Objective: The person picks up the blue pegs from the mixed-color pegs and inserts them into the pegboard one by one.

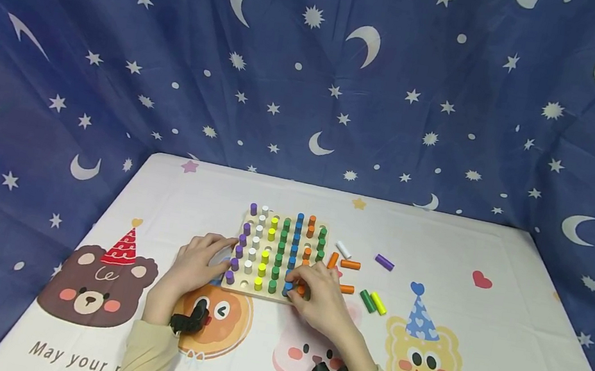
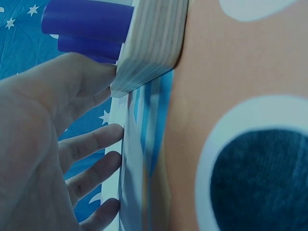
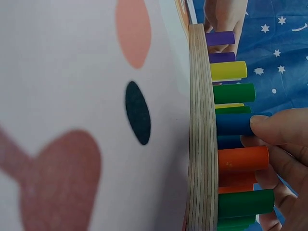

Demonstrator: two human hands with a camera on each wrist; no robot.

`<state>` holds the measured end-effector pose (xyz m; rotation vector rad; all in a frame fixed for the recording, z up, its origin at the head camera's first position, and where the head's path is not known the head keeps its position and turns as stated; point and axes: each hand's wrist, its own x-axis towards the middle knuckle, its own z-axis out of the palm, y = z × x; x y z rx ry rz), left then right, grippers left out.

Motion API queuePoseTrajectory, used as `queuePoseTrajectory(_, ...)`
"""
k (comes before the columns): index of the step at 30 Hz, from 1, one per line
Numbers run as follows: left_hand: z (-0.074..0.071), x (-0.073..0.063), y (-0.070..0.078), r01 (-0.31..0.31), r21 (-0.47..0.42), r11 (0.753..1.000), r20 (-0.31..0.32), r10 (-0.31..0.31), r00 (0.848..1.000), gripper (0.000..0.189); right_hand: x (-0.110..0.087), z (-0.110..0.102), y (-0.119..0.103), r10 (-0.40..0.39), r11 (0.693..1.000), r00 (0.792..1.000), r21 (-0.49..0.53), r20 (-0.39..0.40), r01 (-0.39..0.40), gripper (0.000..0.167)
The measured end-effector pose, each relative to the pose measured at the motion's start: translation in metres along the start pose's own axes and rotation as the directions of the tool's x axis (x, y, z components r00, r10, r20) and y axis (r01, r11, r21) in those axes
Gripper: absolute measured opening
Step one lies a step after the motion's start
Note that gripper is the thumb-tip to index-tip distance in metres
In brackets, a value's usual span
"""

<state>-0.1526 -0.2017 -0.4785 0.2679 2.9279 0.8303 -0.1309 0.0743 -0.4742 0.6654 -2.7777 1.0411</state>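
Observation:
A wooden pegboard (image 1: pixel 257 293) lies on the table with columns of purple, white, yellow, green, blue and orange pegs upright in it. At its front edge my right hand (image 1: pixel 323 297) pinches a blue peg (image 3: pixel 233 123) between thumb and fingers; this peg stands in the board. Orange pegs (image 3: pixel 243 158) and green pegs (image 3: pixel 246 203) are beside those fingers. My left hand (image 1: pixel 197 264) rests against the board's left side, near the purple pegs (image 2: pixel 86 19). Its thumb touches the board's corner in the left wrist view, and the other fingers are loosely extended.
Right of the board lie loose pegs: a white peg (image 1: pixel 343 249), several orange pegs (image 1: pixel 350 264), a purple peg (image 1: pixel 384 262), a green peg (image 1: pixel 367 301) and a yellow peg (image 1: pixel 379 303). A printed cloth (image 1: pixel 528 352) covers the table, and a blue starry curtain (image 1: pixel 304 70) hangs behind.

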Motion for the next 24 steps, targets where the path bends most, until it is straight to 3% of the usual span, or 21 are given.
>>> queuePoseTrajectory(15, -0.001, -0.001, 0.001, 0.0, -0.001, 1.0, -0.001, 0.0, 1.0, 0.05, -0.001, -0.002, -0.002, 0.014, 0.999, 1.0, 0.034, 0.0, -0.014, 0.021)
queuePoseTrajectory(24, 0.0, 0.0, -0.001, -0.009, 0.004, 1.0, 0.0, 0.009, 1.0, 0.05, -0.002, -0.018, 0.005, 0.011, 0.999, 0.998, 0.053, -0.062, -0.008, 0.014)
